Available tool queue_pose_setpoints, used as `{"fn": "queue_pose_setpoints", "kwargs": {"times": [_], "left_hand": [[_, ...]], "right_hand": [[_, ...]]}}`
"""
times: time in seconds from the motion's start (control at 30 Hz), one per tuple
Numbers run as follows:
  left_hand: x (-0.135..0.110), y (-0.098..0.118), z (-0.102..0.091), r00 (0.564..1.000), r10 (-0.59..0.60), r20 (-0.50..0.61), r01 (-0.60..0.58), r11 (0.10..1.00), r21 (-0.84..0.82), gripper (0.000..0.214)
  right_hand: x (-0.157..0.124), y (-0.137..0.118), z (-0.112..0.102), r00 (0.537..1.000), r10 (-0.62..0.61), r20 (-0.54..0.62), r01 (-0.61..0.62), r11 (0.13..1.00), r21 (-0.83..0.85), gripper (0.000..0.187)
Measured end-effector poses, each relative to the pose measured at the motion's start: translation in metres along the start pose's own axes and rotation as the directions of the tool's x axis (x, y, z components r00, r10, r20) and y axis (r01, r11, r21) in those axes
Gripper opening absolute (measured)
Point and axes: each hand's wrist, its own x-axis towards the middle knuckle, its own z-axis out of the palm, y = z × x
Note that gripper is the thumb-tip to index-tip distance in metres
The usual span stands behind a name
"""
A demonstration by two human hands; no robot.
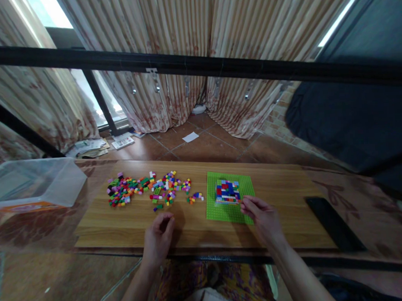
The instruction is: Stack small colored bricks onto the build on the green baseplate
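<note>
A green baseplate [229, 208] lies on the wooden board [192, 223]. On it stands a small block of red, blue and white bricks [227, 191]. My right hand [262, 216] rests at the plate's right edge, its fingers pinched together at the lower right corner of the block, possibly on a small orange piece. My left hand [158, 238] lies curled on the board below a long scatter of loose coloured bricks [149, 190]. Whether the left fingers hold a brick is hidden.
A clear plastic tub [33, 184] stands at the left. A black phone [334, 224] lies at the board's right end. Behind are curtains, a black rail [196, 67], tiled floor and papers [92, 147].
</note>
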Motion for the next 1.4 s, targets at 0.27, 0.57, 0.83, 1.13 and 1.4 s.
{"fn": "queue_pose_setpoints", "kwargs": {"times": [0.27, 0.57, 0.83, 1.13, 1.4], "left_hand": [[-0.004, 0.004, -0.001, 0.995, 0.084, 0.051, -0.091, 0.983, 0.162, 0.02], [-0.005, 0.0, -0.001, 0.997, 0.066, 0.05, -0.074, 0.979, 0.189, 0.023], [-0.005, 0.0, -0.001, 0.996, 0.075, 0.051, -0.083, 0.979, 0.187, 0.022], [-0.005, 0.0, -0.001, 0.996, 0.065, 0.055, -0.075, 0.978, 0.196, 0.022], [-0.006, 0.002, 0.0, 0.997, 0.059, 0.047, -0.067, 0.979, 0.194, 0.021]], "right_hand": [[0.028, 0.005, -0.001, 0.985, -0.164, 0.051, 0.172, 0.955, -0.24, 0.041], [0.041, 0.002, -0.001, 0.937, -0.307, 0.166, 0.345, 0.751, -0.563, 0.03], [0.046, -0.007, 0.009, 0.861, -0.362, 0.357, 0.5, 0.477, -0.722, 0.027], [0.047, -0.007, 0.011, 0.853, -0.35, 0.388, 0.509, 0.394, -0.765, 0.028], [0.048, -0.005, 0.012, 0.872, -0.359, 0.333, 0.471, 0.431, -0.769, 0.025]]}}
